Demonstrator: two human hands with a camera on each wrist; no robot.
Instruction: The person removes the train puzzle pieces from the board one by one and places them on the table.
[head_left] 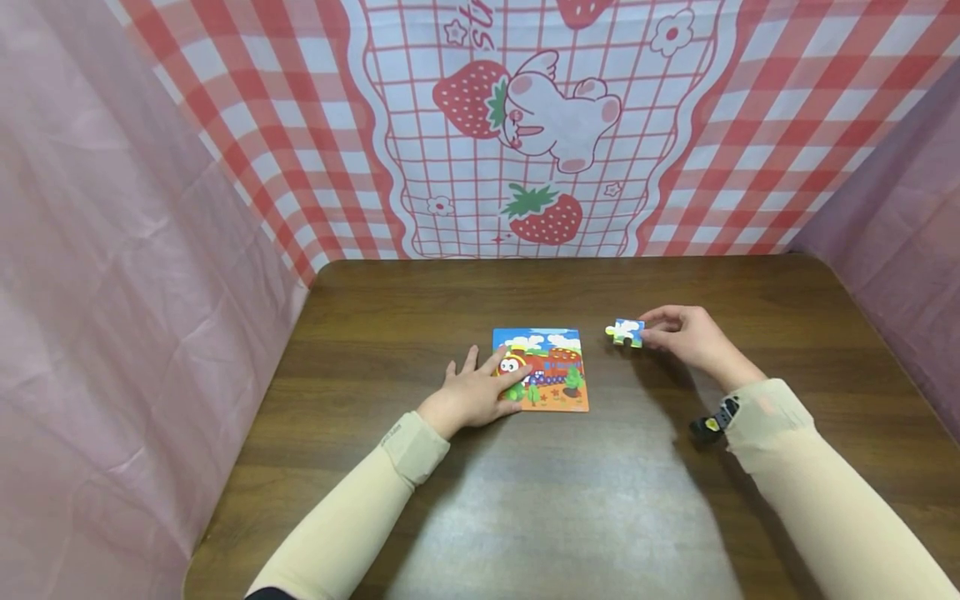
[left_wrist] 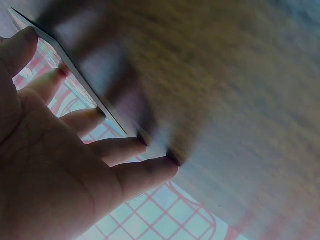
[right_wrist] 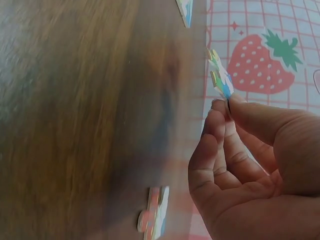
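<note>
A square picture puzzle (head_left: 550, 401) of a smiling red train lies flat on the wooden table. Across its left part my left hand (head_left: 476, 395) is spread, some fingers on the picture and others touching the table beside it. In the left wrist view that hand (left_wrist: 65, 165) has its fingertips down along the puzzle's thin edge. To the right of the puzzle, my right hand (head_left: 686, 335) pinches a jigsaw piece (head_left: 633, 326) with white, blue and green print, held above the table. The right wrist view shows thumb and fingertips gripping one end of this piece (right_wrist: 223, 80).
Another jigsaw piece (right_wrist: 158, 216) lies on the table near the right hand in the right wrist view; the head view does not show it. A red-and-white checked strawberry cloth (head_left: 525, 150) hangs behind the table (head_left: 390, 300). Pink curtains (head_left: 150, 250) hang at both sides.
</note>
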